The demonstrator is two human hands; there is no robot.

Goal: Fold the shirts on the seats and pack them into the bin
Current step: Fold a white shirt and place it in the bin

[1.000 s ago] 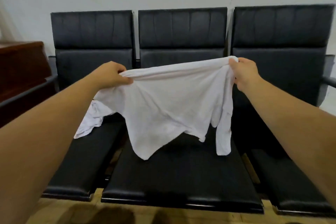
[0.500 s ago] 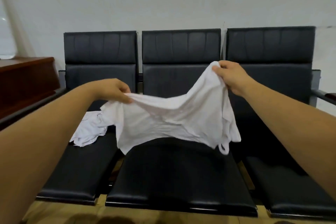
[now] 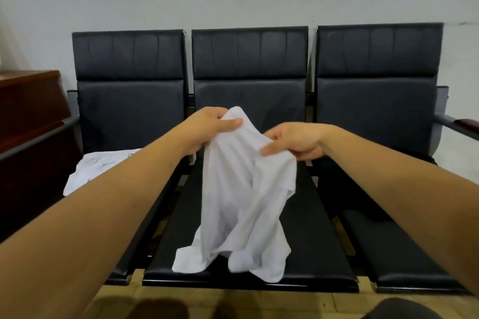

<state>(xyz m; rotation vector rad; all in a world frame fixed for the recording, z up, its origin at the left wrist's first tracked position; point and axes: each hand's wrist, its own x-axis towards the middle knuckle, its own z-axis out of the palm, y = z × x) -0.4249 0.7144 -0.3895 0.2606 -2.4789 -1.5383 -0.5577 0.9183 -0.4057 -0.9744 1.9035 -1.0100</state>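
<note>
Pinching the top of the white shirt (image 3: 241, 189) in the left hand (image 3: 215, 127), thumb clamped over the cloth. Gripping a fold just beside it with the right hand (image 3: 295, 142), thumb and fingers closed on the fabric. Hangs from both grips as a bunched, twisted column over the middle seat (image 3: 316, 228), lower end puddled at the cushion's front edge. Shows no flat panel yet, with sleeves and hem too tangled to tell apart.

Judging the risks from here:
- Laying it down as held, hands this close together, probably sets the twist into the fold. Makes for a lumpy bundle that wastes room in the bin, which is out of view.
- Loosening either pinch could send the cloth over the smooth front edge onto the floor (image 3: 285, 303), given how much of it sits low.
- Spreading it wide may catch the second shirt (image 3: 103, 166), crumpled on the left seat (image 3: 124, 116) close under the left forearm, and drag it along or mix the two.
</note>
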